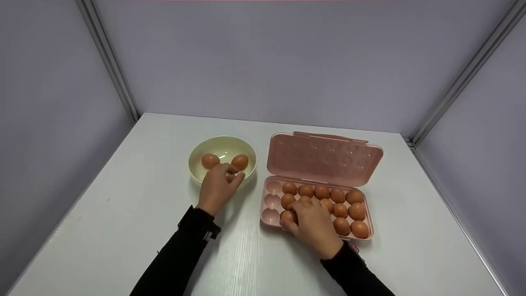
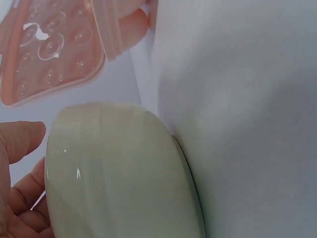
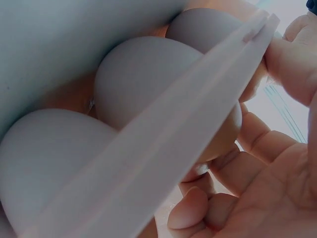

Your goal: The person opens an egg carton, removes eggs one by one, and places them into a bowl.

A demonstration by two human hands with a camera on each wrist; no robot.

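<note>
My left hand (image 1: 220, 186) hangs over the near rim of a pale green bowl (image 1: 196, 174), thumb and fingers apart with nothing between them. Two brown eggs lie inside, a left egg (image 1: 210, 160) and a right egg (image 1: 240, 162). In the left wrist view the outer wall of the bowl (image 2: 119, 168) hides its contents. At the pink egg carton (image 1: 263, 205), my right hand (image 1: 314, 224) grips a brown egg (image 1: 287, 217) in the front row with thumb and fingers. The right wrist view shows its thumb and curled fingers beside the eggs, behind the carton's edge (image 3: 163, 134).
The carton's lid (image 1: 324, 160) stands raised at the back. Its leftmost column has bare cups (image 1: 272, 200); several more eggs (image 1: 356, 211) fill the columns to the right. Grey panels enclose the white table (image 1: 123, 197) behind and at both sides.
</note>
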